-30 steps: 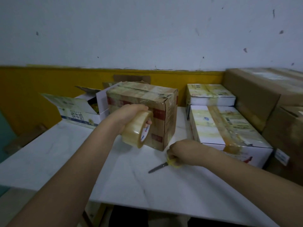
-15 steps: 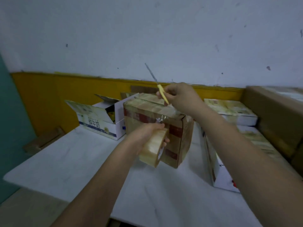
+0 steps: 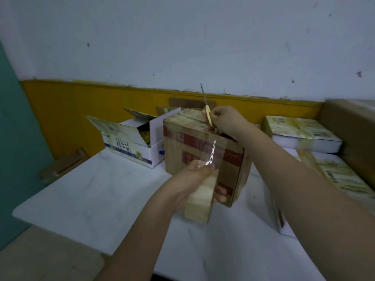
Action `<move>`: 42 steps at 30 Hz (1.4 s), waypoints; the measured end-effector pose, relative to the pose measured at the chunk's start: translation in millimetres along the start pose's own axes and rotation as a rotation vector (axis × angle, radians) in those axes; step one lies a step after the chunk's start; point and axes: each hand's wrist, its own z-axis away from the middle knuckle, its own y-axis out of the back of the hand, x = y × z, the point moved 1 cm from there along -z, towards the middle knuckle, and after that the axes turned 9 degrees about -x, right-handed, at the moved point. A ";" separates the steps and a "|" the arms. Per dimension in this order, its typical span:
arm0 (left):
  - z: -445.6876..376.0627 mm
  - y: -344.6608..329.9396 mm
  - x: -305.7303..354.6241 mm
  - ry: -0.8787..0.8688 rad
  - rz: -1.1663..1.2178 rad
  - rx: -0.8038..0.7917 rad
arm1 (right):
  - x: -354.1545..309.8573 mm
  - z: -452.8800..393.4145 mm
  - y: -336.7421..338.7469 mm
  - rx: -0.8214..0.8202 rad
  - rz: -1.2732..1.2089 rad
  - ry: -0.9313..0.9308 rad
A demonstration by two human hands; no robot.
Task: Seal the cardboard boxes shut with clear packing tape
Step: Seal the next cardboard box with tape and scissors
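box [image 3: 205, 157] mid-table, top flaps closed | left hand [image 3: 194, 179] grips tape roll [image 3: 200, 201] low and near, keeping strip [image 3: 211, 151] taut | right hand [image 3: 227, 122] on box top clutches scissors [image 3: 207, 112], blades up, pinning tape end, apparently ready to cut

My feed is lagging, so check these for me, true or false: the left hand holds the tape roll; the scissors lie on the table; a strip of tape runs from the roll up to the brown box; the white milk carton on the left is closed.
1. The left hand holds the tape roll: true.
2. The scissors lie on the table: false; the right hand holds them above the brown box, blades up.
3. A tape strip runs from roll to box: true.
4. The white milk carton is closed: false; its flaps stand open.
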 end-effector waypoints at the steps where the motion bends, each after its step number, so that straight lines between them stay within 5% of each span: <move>1: 1.1 0.2 -0.3 -0.003 -0.018 -0.009 | -0.1 0.4 -0.2 -0.005 0.009 0.006; 10: -8.0 -3.5 -11.9 -0.063 -0.027 0.013 | -22.0 28.4 8.4 -0.039 0.099 0.056; 16: -6.4 7.1 -15.1 -0.031 0.001 -0.037 | -47.6 135.6 55.0 -0.178 0.328 0.184; 20: -12.4 11.1 -15.7 -0.046 0.002 -0.082 | -30.2 205.0 65.6 -0.484 0.482 -0.087; 23: -15.2 17.0 -18.6 -0.050 0.010 -0.102 | -1.8 210.0 61.1 -0.558 0.552 -0.257; 42: -11.4 17.4 -16.2 -0.038 -0.039 -0.079 | 46.2 156.0 8.2 -0.296 0.333 -0.154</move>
